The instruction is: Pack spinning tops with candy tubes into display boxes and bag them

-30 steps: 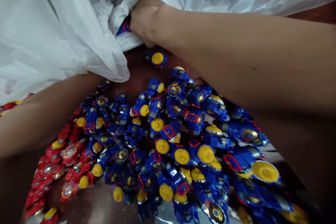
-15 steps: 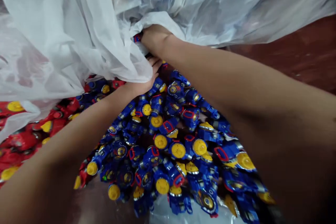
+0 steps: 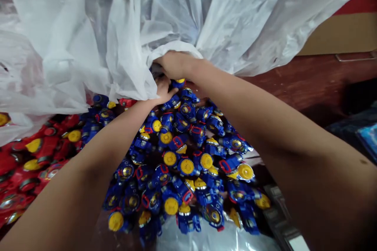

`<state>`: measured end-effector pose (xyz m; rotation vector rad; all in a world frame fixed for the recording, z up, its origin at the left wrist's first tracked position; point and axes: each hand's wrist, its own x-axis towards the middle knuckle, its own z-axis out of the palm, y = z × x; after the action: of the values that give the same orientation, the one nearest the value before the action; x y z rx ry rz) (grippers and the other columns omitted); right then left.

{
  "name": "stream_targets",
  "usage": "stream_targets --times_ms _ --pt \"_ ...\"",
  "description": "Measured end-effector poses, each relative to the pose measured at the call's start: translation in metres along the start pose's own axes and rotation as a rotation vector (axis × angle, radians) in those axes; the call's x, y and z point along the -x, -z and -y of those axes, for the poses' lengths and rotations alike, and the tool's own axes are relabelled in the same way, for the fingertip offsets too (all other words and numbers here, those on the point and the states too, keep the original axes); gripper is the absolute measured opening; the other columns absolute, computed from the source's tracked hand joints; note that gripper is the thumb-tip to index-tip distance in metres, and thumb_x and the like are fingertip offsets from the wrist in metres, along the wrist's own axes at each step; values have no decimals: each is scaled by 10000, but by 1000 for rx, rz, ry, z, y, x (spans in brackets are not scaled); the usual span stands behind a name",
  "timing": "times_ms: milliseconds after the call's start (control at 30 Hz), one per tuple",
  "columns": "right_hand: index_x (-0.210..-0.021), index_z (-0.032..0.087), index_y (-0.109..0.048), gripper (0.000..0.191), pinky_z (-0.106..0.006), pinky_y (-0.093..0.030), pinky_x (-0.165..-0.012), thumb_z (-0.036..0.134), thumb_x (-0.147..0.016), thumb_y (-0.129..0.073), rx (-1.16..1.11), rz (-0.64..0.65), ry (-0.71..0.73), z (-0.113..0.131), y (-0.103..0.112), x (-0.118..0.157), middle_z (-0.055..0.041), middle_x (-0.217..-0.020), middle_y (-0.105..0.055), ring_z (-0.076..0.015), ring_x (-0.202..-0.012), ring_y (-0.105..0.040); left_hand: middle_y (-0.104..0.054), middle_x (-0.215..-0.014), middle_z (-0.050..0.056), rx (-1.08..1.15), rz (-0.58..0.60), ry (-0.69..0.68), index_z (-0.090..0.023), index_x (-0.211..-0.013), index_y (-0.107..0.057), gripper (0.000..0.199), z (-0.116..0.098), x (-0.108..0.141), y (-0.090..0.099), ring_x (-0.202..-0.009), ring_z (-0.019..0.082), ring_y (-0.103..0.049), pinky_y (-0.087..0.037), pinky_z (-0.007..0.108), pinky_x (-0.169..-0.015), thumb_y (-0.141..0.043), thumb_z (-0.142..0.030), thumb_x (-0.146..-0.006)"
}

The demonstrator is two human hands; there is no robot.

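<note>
A large white translucent plastic bag (image 3: 126, 39) hangs across the top, its mouth low over a pile of small blue toys (image 3: 185, 166) with yellow and red parts. My right hand (image 3: 174, 65) reaches into the mouth beneath the rim. Its fingers are hidden by the plastic. Just below, my left hand (image 3: 163, 88) lies at the bag's lower edge, against the nearest blue toys. Its thumb stretches out to the right, apart from the fingers, whose tips are partly hidden.
Red toys (image 3: 38, 157) with yellow parts lie heaped at the left, partly under the bag. Clear plastic sheeting (image 3: 206, 239) shows at the bottom. On the right are a reddish-brown floor (image 3: 294, 86), a cardboard box (image 3: 341, 33) and a dark object with a blue panel (image 3: 368, 139).
The view has shifted, and the bag's mouth and both hands appear slightly lower. My left thumb now shows stretched out to the right. My right hand stays inside the mouth.
</note>
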<state>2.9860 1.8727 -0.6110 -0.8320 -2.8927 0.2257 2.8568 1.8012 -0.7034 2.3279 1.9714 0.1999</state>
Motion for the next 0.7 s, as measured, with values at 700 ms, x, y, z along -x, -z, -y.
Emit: stream_targets --times_ms 700 --pt "-1566 184 -600 546 -646 -355 -1324 374 -1055 -569 -312 249 -8 164 9 270 -150 -1702 -494 -393 -1588 -452 -683 -1442 145 103 -226 -48 -169 -1409 -640 342 -7 382 56 -1343 286 -650 -541 511 -1181 -522 -204 -1090"
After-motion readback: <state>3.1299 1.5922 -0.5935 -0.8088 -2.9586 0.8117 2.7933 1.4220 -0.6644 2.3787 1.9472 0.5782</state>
